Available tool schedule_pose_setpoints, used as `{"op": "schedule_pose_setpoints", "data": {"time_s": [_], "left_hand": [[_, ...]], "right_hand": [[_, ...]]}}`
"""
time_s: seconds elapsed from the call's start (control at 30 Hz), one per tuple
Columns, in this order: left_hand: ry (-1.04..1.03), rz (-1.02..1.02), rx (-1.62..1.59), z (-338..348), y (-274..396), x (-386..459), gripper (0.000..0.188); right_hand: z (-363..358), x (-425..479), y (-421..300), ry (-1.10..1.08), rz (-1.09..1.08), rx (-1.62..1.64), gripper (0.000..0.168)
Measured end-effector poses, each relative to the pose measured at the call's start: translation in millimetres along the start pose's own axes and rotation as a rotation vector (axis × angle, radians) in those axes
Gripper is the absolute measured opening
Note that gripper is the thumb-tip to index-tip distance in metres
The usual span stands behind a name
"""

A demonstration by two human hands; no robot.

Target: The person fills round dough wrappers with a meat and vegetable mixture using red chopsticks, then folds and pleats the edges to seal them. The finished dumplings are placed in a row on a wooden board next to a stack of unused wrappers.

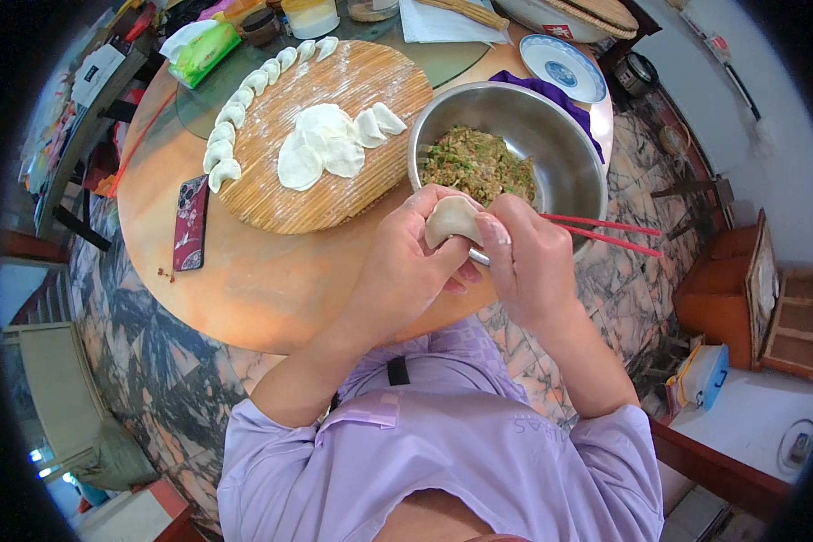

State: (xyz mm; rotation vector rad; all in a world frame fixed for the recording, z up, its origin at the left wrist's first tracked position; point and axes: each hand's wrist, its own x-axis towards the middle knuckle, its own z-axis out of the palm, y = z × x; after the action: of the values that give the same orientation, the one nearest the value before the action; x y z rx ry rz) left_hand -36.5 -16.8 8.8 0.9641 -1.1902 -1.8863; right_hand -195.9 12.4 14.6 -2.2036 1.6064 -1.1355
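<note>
A folded, half-moon dumpling (450,221) is pinched between my two hands near the front rim of a steel bowl (562,159). My left hand (413,247) holds it from the left, thumb below. My right hand (534,261) presses its right end with the thumb. Minced filling with green bits (477,166) fills the left part of the bowl. Red chopsticks (613,237) stick out beyond my right hand over the rim; whether that hand grips them, I cannot tell. On a floured round wooden board (271,210) lie overlapping dough wrappers (325,146) and a curved row of dumplings (234,114).
A patterned phone (190,223) lies left of the board. Behind it are a green tissue pack (205,54) and jars (310,17). A blue-and-white plate (564,68) and a purple cloth (582,125) sit beyond the bowl. The round table's edge (244,342) curves before me.
</note>
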Motion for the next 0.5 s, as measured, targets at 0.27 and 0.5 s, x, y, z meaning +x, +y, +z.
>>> {"op": "schedule_pose_setpoints", "data": {"time_s": [0.27, 0.5], "left_hand": [[0.012, -0.011, 0.021, 2.5, -3.7, -0.9, 0.022], [0.042, 0.138, -0.132, 5.5, -16.5, 3.3, 0.023]], "right_hand": [[10.2, -1.8, 2.1, 0.075, -0.066, -0.244, 0.014], [16.2, -5.4, -1.4, 0.110, -0.053, -0.134, 0.014]]}}
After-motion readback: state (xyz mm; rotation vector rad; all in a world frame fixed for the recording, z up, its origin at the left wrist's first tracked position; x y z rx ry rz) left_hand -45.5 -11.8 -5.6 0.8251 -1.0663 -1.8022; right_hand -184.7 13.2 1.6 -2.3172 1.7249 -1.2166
